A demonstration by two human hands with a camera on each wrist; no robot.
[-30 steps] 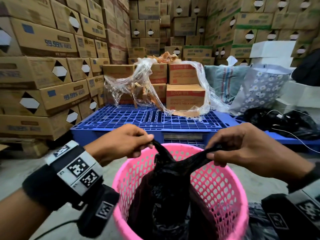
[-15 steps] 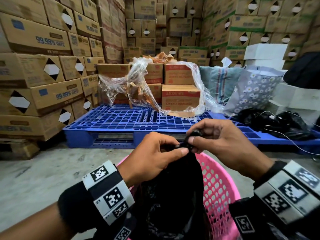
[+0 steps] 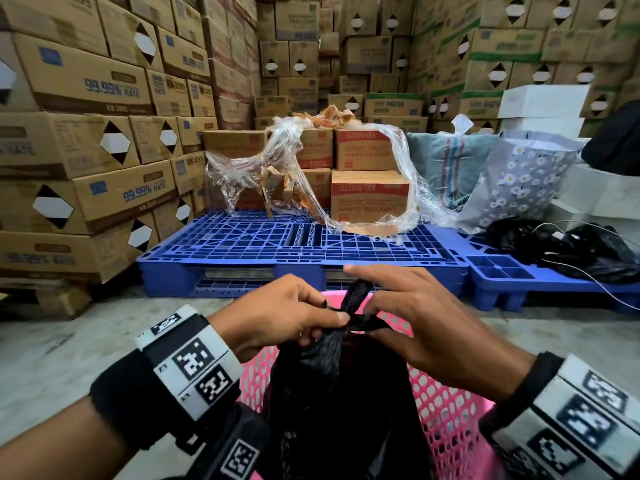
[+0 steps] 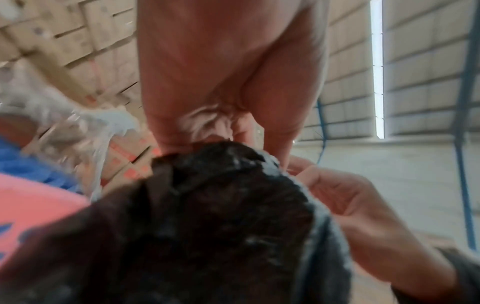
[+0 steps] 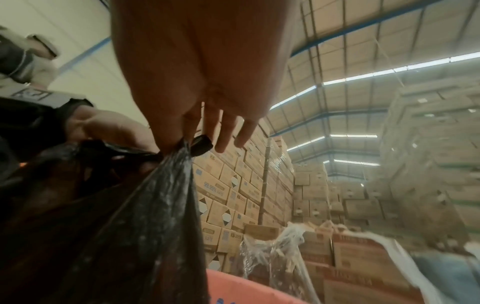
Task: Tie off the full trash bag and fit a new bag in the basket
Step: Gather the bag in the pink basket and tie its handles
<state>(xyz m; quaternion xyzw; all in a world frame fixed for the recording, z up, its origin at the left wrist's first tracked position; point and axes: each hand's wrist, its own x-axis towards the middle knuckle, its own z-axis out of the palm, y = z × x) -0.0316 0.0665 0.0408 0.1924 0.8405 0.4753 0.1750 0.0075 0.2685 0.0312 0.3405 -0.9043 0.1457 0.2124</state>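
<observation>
A black bag (image 3: 332,393) stands in a pink basket (image 3: 446,410), its top gathered into a twisted neck above the rim. Two strips of the bag cross at the neck: one points up, the other runs sideways toward the right.

The left hand (image 3: 277,320) pinches the neck between thumb and curled fingers. The right hand (image 3: 415,327) meets it from the other side, pinching a strip with thumb and forefinger while its other fingers stretch out loosely. In the right wrist view the strip end pokes out between the fingers (image 5: 223,133) of that hand. The left wrist view is blurred; it shows the bag's bunched top (image 4: 221,164) just under the fingertips.

Both wrists wear black bands with white square-patterned markers.

The basket sits on a grey concrete floor (image 3: 62,358). Just behind it lies a blue pallet (image 3: 294,247) carrying a few cartons (image 3: 369,192) draped in loose clear wrap (image 3: 277,157). Stacks of brown boxes (image 3: 86,140) rise to the left and behind. To the right are a flowered bag (image 3: 519,181), white boxes (image 3: 543,102) and a heap of black plastic (image 3: 571,247) with a white cable.
</observation>
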